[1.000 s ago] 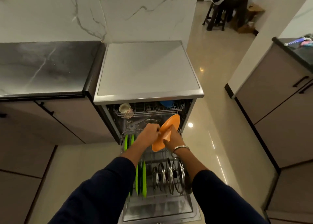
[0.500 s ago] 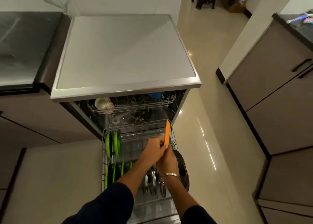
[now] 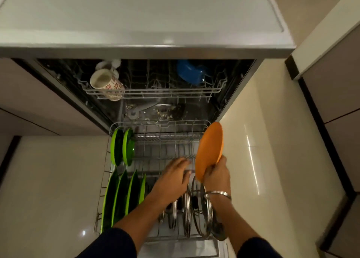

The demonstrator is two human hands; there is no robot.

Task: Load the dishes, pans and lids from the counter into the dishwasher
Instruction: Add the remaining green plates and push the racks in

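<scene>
Here, right hand [image 3: 216,175] fingers clamp one orange plate [image 3: 209,150]; left hand [image 3: 171,179] fingers lie apart; six green plates [image 3: 122,146] racked.

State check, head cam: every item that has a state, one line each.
Dishwasher: door open.
Lower rack: pulled out, part loaded.
Upper rack: pushed in.
Orange plate: on edge, gripped by right hand.
Left hand: open, over the rack.
Green plates: slotted upright.
Lids: slotted upright.
Mug: tipped sideways.
</scene>
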